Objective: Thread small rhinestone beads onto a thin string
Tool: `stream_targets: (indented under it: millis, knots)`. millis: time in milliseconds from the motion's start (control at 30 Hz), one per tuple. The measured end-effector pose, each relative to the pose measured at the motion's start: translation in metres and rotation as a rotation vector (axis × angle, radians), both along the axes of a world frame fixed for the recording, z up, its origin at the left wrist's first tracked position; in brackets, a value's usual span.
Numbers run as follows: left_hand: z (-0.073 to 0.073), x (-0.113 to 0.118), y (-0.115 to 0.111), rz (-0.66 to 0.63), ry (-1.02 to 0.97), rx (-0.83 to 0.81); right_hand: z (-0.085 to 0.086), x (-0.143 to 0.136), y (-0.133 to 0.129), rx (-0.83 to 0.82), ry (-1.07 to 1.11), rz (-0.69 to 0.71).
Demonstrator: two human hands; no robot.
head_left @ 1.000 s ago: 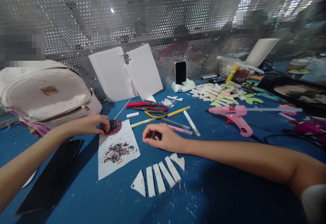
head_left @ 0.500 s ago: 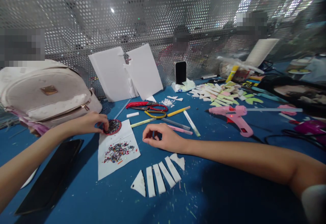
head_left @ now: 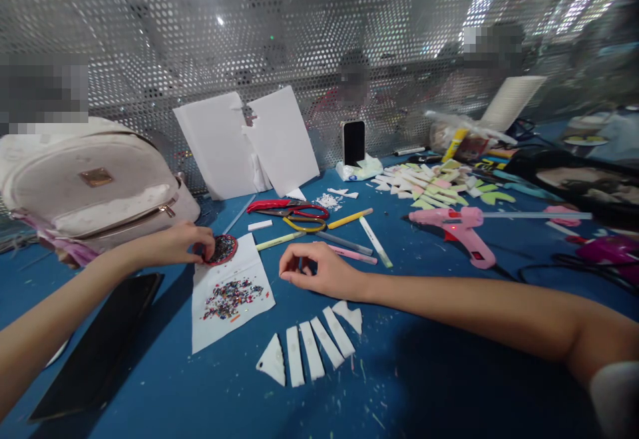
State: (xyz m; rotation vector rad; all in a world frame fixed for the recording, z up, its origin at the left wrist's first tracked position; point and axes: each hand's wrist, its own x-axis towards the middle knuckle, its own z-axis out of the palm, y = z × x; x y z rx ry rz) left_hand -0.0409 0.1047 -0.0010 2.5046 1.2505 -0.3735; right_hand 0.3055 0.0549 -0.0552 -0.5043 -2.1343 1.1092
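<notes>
In at the red-rimmed round dish (head_left: 225, 250) of glittery bits, lying across the far edge of the paper sheet (head_left: 206, 332), with the left hand (head_left: 202, 245): bent-fingered and nearly closed at the rim, impossible to tell whether gripping anything. To the sheet's right with the right hand (head_left: 324, 271): loosely curled on the worktop (head_left: 439, 372), half open, apparently empty. Spot a loose spread of multicoloured beads (head_left: 232, 298) on the sheet itself. Catch 6 white cut pieces (head_left: 312, 350) just right of the sheet's near end, in a fish-like row! Note a pink glue gun (head_left: 466, 229) well right of the sheet.
</notes>
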Motion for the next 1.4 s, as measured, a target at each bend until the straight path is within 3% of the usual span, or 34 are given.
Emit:
stream_targets:
  millis: [333, 800, 1400]
  knots:
    - [0.015, 0.014, -0.011, 0.049, -0.028, -0.103, 0.0, 0.0, 0.0, -0.013, 0.005, -0.005]
    - [0.014, 0.005, -0.008, 0.08, -0.066, -0.065, 0.0, 0.0, 0.0, -0.016, -0.001, 0.004]
    - [-0.002, -0.005, -0.008, 0.109, -0.15, 0.024, -0.002, 0.0, 0.0, 0.007, 0.02, 0.007]
